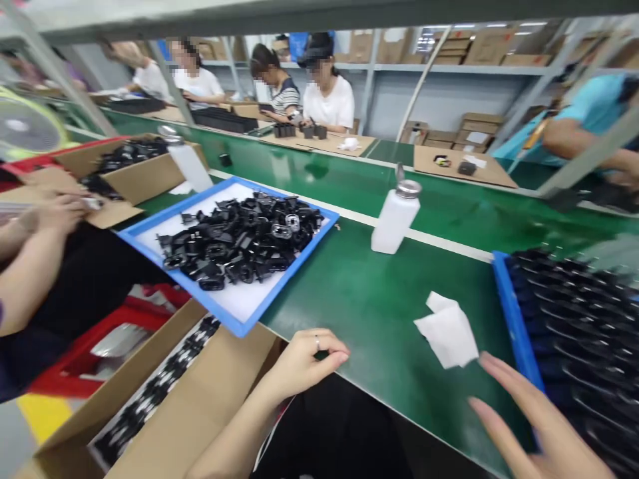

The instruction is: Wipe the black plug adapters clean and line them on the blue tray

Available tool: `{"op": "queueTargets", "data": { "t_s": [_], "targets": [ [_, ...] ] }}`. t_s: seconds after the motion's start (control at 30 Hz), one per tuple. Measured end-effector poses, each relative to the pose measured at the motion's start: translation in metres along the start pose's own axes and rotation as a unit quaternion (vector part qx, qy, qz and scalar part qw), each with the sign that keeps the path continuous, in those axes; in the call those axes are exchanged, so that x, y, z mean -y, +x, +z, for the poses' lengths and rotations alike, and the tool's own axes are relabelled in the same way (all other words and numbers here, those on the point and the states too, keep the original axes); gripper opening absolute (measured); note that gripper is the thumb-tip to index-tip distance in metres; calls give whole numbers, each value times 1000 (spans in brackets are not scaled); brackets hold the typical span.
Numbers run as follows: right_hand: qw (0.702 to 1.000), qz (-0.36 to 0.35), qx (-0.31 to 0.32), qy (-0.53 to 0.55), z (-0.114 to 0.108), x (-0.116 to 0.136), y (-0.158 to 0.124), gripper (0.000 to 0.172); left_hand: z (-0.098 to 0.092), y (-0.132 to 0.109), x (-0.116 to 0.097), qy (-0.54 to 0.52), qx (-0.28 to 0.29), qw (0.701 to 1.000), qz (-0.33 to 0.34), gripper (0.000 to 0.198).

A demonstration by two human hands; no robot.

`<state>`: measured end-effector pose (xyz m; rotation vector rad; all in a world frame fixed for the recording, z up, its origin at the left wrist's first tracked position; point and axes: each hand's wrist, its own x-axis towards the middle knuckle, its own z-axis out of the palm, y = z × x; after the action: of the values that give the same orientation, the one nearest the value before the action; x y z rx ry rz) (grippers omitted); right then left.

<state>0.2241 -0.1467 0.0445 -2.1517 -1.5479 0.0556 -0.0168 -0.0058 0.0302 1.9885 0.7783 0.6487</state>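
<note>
Over the front edge of the green table [344, 299], my left hand [304, 359] is curled with its fingertips drawn together, a ring on one finger. Nothing shows between its fingers. My right hand [529, 412] is at the lower right, open, thumb and fingers apart. Its fingertips are close to a folded white wipe [449, 332] lying on the table; I cannot tell whether they touch. To the right stands a blue-rimmed tray [516, 326] of black parts [589, 332] in rows. A white pump bottle [396, 216] stands upright behind the wipe.
A blue-rimmed tray [294, 269] of loose black plastic parts [239, 239] overhangs the table edge at left. Below it is a cardboard box [200, 392] of parts. A co-worker's hands [60, 209] are at far left beside another box [150, 174]. More people work across the table.
</note>
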Motion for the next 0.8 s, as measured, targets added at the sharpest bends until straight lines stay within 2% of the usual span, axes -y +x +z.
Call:
{"op": "queueTargets", "data": {
  "t_s": [0.1,0.2,0.27,0.4,0.53,0.63,0.73,0.8],
  "targets": [
    [999,-18,-10,-42,35,8,38,45,-13,-8,-3,23,-31,999,11,17],
    [992,-35,-24,-117,49,9,65,37,-27,-16,-2,40,-50,998,13,17],
    [984,-50,-5,-172,46,13,75,36,-33,-18,1,46,-56,997,5,17],
    [957,-24,113,-266,33,28,91,38,-26,-14,12,60,-30,998,-1,17],
    [944,23,167,-284,24,32,103,22,-11,-9,18,65,13,997,28,19],
    [968,8,156,-198,17,35,103,9,-7,-8,18,50,11,998,31,19],
    [992,-36,122,2,8,45,96,5,-4,-3,13,12,-23,999,24,13],
    [982,-33,114,144,5,55,90,5,-1,5,6,-25,-60,998,6,24]
  ]
}}
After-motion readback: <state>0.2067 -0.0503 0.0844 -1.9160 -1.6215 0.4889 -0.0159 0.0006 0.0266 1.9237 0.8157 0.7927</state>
